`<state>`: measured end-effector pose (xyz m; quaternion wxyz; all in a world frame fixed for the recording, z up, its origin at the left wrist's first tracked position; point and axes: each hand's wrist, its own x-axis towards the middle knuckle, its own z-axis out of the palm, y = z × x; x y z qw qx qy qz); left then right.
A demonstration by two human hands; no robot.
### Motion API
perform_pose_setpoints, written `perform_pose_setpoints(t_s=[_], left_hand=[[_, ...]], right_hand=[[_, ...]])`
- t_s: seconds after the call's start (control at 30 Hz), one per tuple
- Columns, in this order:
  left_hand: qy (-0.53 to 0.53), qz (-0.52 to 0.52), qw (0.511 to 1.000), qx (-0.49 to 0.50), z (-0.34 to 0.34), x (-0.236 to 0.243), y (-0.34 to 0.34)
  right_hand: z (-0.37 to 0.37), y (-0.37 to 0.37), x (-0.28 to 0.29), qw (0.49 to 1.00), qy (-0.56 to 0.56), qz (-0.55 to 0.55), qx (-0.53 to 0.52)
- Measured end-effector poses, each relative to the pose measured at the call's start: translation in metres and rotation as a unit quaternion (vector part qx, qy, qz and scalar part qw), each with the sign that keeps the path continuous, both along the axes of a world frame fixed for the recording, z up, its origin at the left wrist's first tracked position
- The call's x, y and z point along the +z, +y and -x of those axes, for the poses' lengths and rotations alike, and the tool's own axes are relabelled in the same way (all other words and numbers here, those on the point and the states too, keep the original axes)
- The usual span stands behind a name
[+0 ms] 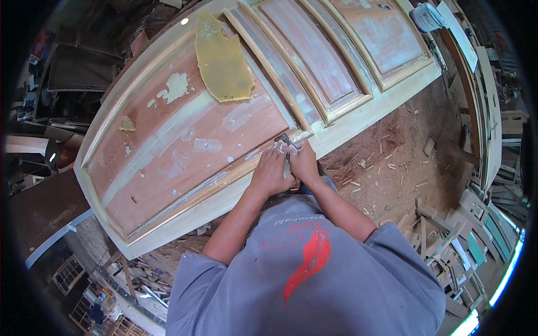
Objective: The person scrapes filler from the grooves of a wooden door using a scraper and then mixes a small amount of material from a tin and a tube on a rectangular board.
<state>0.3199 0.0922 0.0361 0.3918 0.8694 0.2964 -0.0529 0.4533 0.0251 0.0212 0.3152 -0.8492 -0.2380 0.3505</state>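
Observation:
My left hand [272,171] and my right hand [304,165] are close together on the lower moulding [221,182] of a large wooden panelled door [159,143] with pale filler patches. Both have curled fingers on a small dark flat tool [283,138], possibly a scraper blade, at a moulding corner. White paste smears my left fingertips. The tool's lower part is mostly hidden by the hands. Farther up the door lies an irregular yellowish sheet [224,64] with a smaller scrap [127,124] to its left.
A white bucket [426,17] stands at the door's upper right. Long boards [487,123] lean at the right, above piled timber offcuts [448,241]. Wood chips and sawdust cover the floor [392,162]. Dark clutter [78,67] fills the upper left; a window-like frame [67,274] lies lower left.

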Motion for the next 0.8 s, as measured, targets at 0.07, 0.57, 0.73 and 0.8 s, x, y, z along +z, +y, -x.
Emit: perform_pose_setpoints(t_s=[0.07, 0.57, 0.73, 0.8], left_hand=[[0.012, 0.006, 1.0, 0.0, 0.011, 0.006, -0.003], [0.007, 0.041, 0.999, -0.003, 0.04, 0.003, 0.011], [0.009, 0.032, 0.999, 0.011, 0.037, 0.005, 0.006], [0.002, 0.025, 0.999, 0.02, 0.039, 0.001, 0.007]], right_hand=[[0.011, -0.006, 0.006, 1.0, 0.021, -0.01, -0.012], [0.045, 0.009, 0.0, 0.999, -0.014, 0.045, 0.002], [0.041, 0.009, 0.002, 0.999, 0.005, 0.036, 0.0], [0.044, 0.007, -0.002, 1.0, -0.002, -0.007, -0.014]])
